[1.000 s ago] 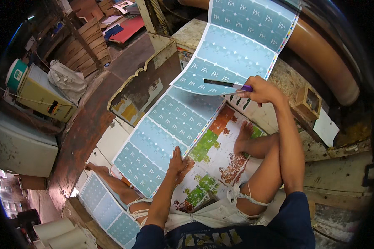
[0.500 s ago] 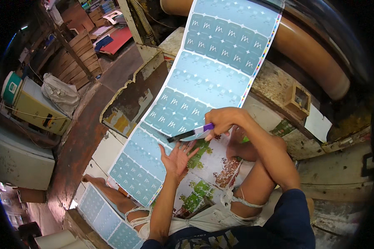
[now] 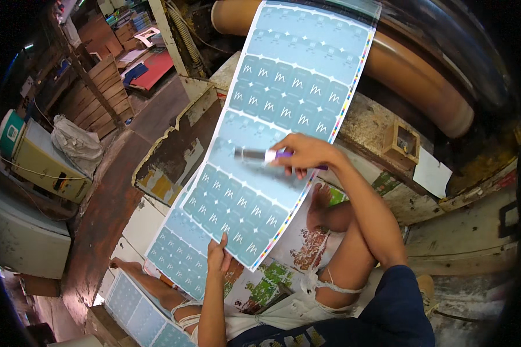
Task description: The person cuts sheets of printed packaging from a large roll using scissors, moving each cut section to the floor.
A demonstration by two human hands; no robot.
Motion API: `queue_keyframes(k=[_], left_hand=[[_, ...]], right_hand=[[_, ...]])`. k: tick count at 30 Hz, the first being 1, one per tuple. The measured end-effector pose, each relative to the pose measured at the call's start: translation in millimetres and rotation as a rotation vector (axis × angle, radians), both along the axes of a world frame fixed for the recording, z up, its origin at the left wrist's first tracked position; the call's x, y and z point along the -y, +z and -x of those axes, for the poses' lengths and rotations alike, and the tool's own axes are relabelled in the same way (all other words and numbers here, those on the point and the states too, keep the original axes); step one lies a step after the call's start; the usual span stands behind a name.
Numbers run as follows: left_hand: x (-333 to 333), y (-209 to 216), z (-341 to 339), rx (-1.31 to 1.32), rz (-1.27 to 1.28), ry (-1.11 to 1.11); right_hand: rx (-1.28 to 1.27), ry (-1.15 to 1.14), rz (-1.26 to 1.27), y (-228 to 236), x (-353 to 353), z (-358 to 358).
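Observation:
A long printed sheet point(image 3: 283, 81) in pale and darker teal blocks runs down toward me from the machine at the top. My left hand point(image 3: 217, 258) pinches its lower edge, thumb on top and fingers underneath. Over the middle of the sheet, my right hand point(image 3: 304, 155) is closed on the purple handle of a long, dark-ended tool point(image 3: 252, 154) that looks like a knife; motion blurs it. The tool points left, and whether it touches the sheet I cannot tell. Another printed sheet point(image 3: 176, 254) lies partly under the long one.
A brown roller point(image 3: 428, 87) crosses the upper right. Near it, a small wooden box point(image 3: 400, 144) and a white paper point(image 3: 433, 173) rest on a ledge. More printed sheets point(image 3: 136, 309) lie at lower left. My bare legs frame the stained white surface point(image 3: 301, 248).
The upper sheet now extends lower, over the other sheet. My left hand has moved down and gripped its edge after being spread. My right hand has moved slightly up with the tool.

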State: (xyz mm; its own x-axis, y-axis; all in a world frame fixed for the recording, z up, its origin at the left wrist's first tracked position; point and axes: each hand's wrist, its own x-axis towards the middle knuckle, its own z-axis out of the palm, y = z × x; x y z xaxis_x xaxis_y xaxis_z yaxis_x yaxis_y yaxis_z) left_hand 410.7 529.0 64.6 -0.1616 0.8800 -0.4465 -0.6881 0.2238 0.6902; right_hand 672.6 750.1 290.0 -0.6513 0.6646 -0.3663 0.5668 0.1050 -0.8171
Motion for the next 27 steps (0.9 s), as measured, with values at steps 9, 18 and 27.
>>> queue_keyframes(k=[9, 18, 27], left_hand=[[21.2, -20.0, 6.9, -0.144, 0.017, 0.004], [103.7, -0.9, 78.9, -0.232, 0.076, -0.033], [185.3, 8.0, 165.3, -0.225, 0.039, -0.067]], right_hand=[[-0.635, -0.928, -0.724, -9.6, -115.6, -136.5], [-0.599, -1.136, -0.726, -16.7, -107.2, -166.8], [-0.420, -1.008, -0.674, -10.6, -51.0, -142.9]])
